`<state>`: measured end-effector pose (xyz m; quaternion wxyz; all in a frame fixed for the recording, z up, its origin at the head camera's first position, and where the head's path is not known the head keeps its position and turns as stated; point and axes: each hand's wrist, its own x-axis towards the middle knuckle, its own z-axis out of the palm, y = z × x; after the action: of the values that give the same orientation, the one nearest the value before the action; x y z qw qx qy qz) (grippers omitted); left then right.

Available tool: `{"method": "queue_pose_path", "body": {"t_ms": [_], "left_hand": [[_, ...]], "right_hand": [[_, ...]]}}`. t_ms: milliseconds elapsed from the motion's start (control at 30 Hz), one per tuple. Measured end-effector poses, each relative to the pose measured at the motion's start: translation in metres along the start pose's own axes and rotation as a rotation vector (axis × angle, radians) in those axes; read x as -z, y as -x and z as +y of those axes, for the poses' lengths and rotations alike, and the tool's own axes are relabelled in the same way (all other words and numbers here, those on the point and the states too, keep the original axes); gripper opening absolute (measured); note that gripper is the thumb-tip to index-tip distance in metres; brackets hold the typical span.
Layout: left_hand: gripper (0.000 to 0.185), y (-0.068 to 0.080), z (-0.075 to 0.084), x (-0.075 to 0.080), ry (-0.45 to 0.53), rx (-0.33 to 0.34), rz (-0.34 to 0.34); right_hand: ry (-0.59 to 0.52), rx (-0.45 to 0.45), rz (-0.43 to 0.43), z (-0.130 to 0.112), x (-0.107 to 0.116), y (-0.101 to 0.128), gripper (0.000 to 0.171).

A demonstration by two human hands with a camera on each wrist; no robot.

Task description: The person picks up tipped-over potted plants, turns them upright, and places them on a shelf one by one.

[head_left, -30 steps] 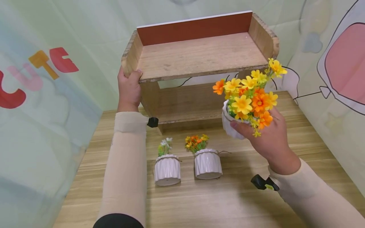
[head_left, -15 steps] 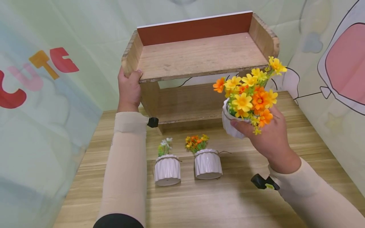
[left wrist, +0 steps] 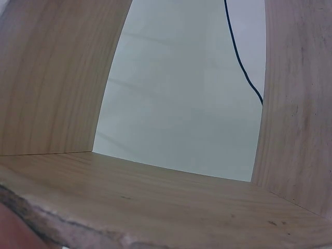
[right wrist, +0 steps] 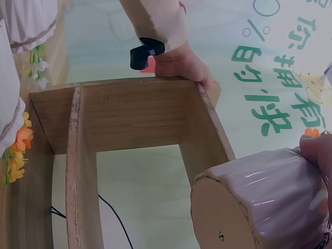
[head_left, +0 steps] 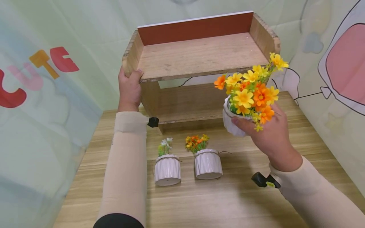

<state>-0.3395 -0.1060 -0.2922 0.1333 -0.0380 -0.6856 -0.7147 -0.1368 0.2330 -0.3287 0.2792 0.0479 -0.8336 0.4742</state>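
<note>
Aloft, a white ribbed pot of orange and yellow flowers [head_left: 247, 104] was gripped by the curled right hand [head_left: 268, 134] just beside the wooden shelf [head_left: 199, 60], whose left edge was clasped by the left hand [head_left: 129, 90]; two smaller flower pots [head_left: 188, 164] stood below on the table [head_left: 228, 202].

Flower pot [head_left: 232, 124]: small white ribbed ceramic, unglazed flat base visible from the right wrist view [right wrist: 228, 218]. Filled with a bunch of yellow and orange artificial flowers [head_left: 251, 91]. Held in the air, tilted, in front of the shelf's right end, level with the gap between its two boards. Right hand [head_left: 268, 136] grips it from the side, thumb on the rim.

Shelf [head_left: 199, 57]: two-tier raw wood, red-brown back panel on top tier, both boards bare. Stands upright on the bench [head_left: 228, 202]. Left hand [head_left: 129, 90] grips its front-left corner at the top board.
</note>
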Motion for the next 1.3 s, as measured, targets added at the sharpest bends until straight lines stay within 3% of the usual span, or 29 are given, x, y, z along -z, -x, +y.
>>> {"method": "queue_pose_path", "body": {"t_ms": [400,633,967,1300], "left_hand": [[0.063,-0.001,-0.001,0.0,-0.014,-0.002,0.014],[0.063,-0.001,-0.001,0.0,-0.007,0.006,0.004],[0.064,-0.001,-0.001,0.001,-0.003,0.001,0.001],[0.063,-0.001,0.0,0.001,-0.012,0.0,0.0]], "right_hand": [[-0.044,0.028,0.026,-0.002,0.001,-0.005,0.075],[0.024,0.018,0.026,-0.006,0.003,-0.009,0.074],[-0.083,0.074,0.04,-0.006,0.002,-0.011,0.077],[-0.115,0.018,0.052,-0.007,0.003,-0.012,0.078]]}}
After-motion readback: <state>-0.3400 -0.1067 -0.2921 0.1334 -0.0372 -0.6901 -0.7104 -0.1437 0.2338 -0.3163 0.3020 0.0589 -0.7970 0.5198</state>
